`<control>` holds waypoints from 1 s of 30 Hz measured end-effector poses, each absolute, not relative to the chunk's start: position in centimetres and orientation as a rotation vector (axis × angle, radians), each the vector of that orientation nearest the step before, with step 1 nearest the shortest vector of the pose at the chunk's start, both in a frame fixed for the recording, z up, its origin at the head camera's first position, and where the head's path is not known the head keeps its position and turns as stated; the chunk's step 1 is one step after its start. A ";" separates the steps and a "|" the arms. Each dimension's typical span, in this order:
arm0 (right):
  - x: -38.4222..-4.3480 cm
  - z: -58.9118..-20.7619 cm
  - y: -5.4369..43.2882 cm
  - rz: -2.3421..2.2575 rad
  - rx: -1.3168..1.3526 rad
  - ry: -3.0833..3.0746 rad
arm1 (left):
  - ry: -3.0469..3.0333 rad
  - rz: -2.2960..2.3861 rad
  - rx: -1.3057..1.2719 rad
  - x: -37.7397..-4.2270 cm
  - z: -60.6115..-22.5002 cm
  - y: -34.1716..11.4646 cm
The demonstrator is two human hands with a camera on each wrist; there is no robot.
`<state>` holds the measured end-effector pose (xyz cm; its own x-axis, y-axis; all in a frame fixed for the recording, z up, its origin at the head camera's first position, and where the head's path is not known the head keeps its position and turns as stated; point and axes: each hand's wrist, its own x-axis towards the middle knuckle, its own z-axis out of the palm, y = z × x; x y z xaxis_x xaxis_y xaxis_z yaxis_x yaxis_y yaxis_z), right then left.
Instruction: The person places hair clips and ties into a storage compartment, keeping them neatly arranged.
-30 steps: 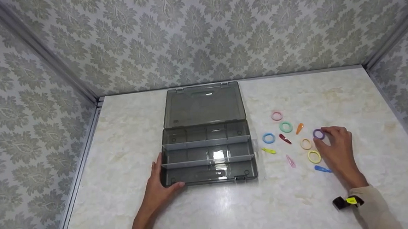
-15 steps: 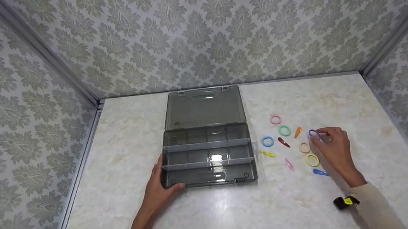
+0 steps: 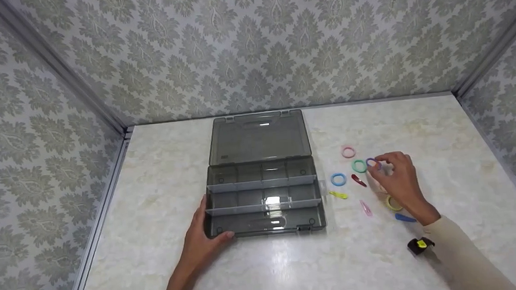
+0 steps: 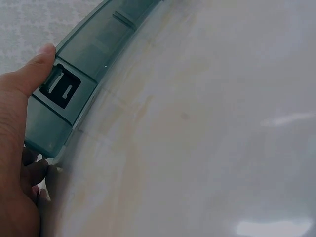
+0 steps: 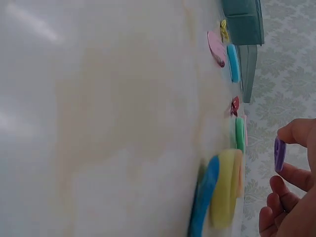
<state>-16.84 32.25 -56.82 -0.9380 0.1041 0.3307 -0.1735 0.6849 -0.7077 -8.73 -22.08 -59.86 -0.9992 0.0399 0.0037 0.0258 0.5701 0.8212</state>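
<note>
My right hand (image 3: 399,176) pinches a purple hair tie (image 5: 280,155) between thumb and forefinger, raised above the table beside the green hair tie (image 3: 353,166). With thumb on the front edge and fingers along the left side, my left hand (image 3: 201,238) grips the near left corner of a smoky grey divider box (image 3: 244,220). Its lid (image 3: 260,138) lies folded back, and two dividers split it into three rows. Below my right hand, a yellow hair tie (image 5: 224,190) is partly hidden, as is a blue snap clip (image 3: 405,217).
Between box and right hand lie a blue hair tie (image 3: 332,180), a dark red clip (image 3: 358,180), a yellow clip (image 3: 338,195) and a pink clip (image 3: 366,208). A pink hair tie (image 3: 343,152) lies farther back. Patterned walls (image 3: 252,51) enclose the table.
My right hand has lifted the purple hair tie and carried it left, now covering the orange clip and most of the peach hair tie. My left hand has stayed on the box corner.
</note>
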 end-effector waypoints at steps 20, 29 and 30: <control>-19.2 -54.8 26.4 1.208 0.217 -2.662 | 2.773 1.491 0.105 -8.8 -60.0 -22.3; -20.4 -54.5 24.2 1.209 0.327 -2.667 | 2.739 1.478 0.079 -8.6 -59.9 -22.4; -20.6 -54.4 24.0 1.211 0.335 -2.673 | 2.736 1.478 0.079 -8.6 -59.9 -22.5</control>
<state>-20.56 24.02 -54.41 -0.9570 -0.1267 0.2608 -0.2796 0.6413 -0.7146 -8.55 -22.45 -59.87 -0.9982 0.0593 -0.0033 0.0297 0.5474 0.8363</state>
